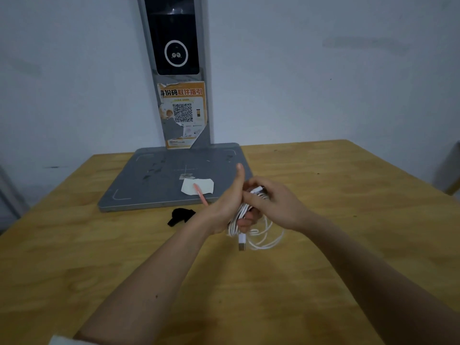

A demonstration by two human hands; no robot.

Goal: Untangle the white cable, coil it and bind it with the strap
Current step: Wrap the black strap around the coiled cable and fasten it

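The landmark for all positions is the grey base plate of the scanner stand, which lies flat on the wooden bench against the rear wall.

Just in front of the plate's front edge, toward its left half, the black strap lies crumpled on the bench, apart from both hands.

On the plate's front right area rests a torn white paper label, with a thin pink stick lying across it and reaching to the plate's front edge.

From the rear of the plate rises the grey column, carrying a dark screen above an orange QR-code sticker, partly peeled.

At the plate's front right corner, above the bench, the left hand is raised with the thumb pointing upward. Its grip is closed: the fingers curl around the bundled turns of the white cable.

The cable is mostly gathered into a tight bundle within this grip. Several loose loops hang below the bundle, in front of and to the right of the plate's corner. A USB plug dangles from the bundle's lower end; whether it touches the bench cannot be determined.

Just right of the left hand, the right hand meets the bundle from the right. Its grip is closed, fingertips pinching the upper part of the cable against the left palm.
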